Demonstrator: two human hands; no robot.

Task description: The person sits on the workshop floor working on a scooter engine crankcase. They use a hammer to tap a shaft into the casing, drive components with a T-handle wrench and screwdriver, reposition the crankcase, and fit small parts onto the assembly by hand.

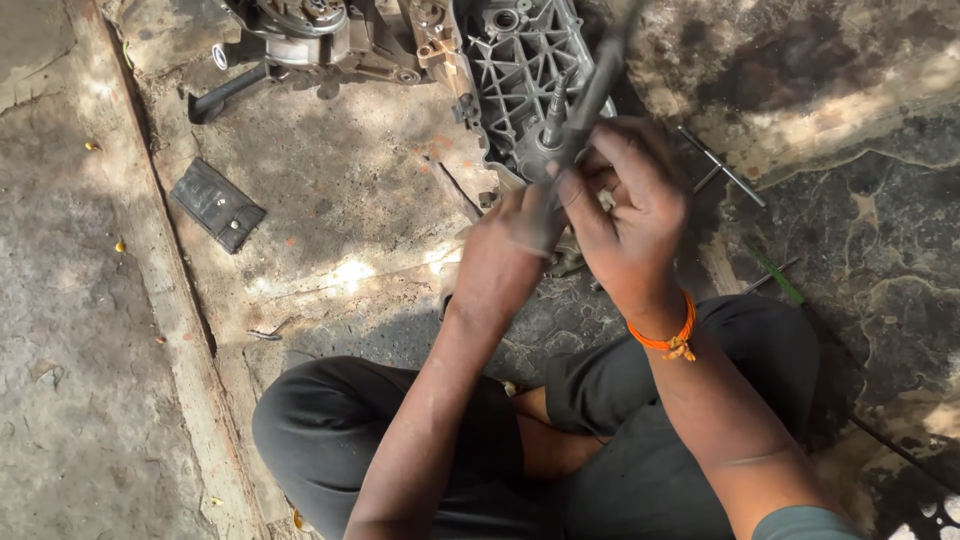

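Note:
My left hand [512,245] and my right hand [628,215] meet in front of me, both closed around a long dark metal tool [592,95] that slants up and away to the right. The right wrist wears an orange thread band [665,338]. What the tool's lower end touches is hidden under my fingers. Just beyond my hands lies a grey ribbed engine casing [520,65] on the ground.
An engine block with a black shaft [300,40] lies at the top left. A flat black rubber pad [216,204] rests on the oily concrete. A T-handle wrench [720,165] and a green-handled screwdriver [778,280] lie to the right. My crossed legs in dark trousers [400,440] fill the bottom.

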